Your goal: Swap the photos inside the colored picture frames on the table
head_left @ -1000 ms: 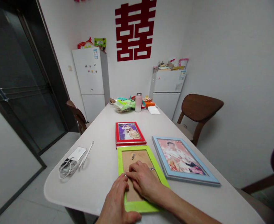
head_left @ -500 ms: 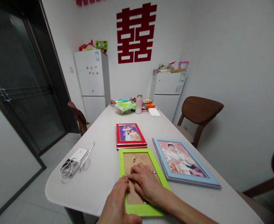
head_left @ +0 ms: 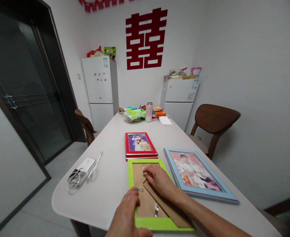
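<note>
Two hands work on a lime-green, glossy rectangular picture frame [head_left: 157,223] lying face down on the smooth white surface [head_left: 110,177]. The left hand [head_left: 127,214] presses flat along the frame's left rail, fingers [head_left: 132,197] together beside a small metal turn clip [head_left: 138,189]. The right hand [head_left: 161,179] has its fingers [head_left: 151,171] curled under the lifted edge of the matte brown fibreboard backing panel [head_left: 164,204], pinching it loosely. Judging from that tilt, the stiff board could snap or slip free if pried too sharply. Beyond the fingers lies a red-framed photograph [head_left: 140,144]; to their right, a pale-blue wooden frame [head_left: 196,171].
</note>
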Tool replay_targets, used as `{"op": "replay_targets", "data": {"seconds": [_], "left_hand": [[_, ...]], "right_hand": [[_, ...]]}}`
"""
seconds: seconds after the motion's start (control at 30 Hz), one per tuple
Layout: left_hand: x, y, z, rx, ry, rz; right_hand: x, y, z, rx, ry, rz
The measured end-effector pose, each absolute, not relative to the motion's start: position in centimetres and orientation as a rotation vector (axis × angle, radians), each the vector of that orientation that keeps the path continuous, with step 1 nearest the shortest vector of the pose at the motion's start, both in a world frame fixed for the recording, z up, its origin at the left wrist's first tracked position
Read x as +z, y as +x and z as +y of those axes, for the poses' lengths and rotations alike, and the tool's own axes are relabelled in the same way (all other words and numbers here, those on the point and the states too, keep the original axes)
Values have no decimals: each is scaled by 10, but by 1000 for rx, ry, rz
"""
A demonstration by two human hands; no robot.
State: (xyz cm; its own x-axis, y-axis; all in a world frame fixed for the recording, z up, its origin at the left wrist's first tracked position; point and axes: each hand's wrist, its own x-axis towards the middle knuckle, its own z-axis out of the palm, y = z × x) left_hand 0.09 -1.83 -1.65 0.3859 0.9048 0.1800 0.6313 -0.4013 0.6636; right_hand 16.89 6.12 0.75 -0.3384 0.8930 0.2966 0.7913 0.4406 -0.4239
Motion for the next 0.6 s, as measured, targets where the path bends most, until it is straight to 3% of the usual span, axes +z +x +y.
{"op": "replay_targets", "data": {"seconds": [0.6], "left_hand": [[-14,-3,-18,613,2234,1308]], "right_hand": [[-8,160,124,283,-1949,-1925]]}}
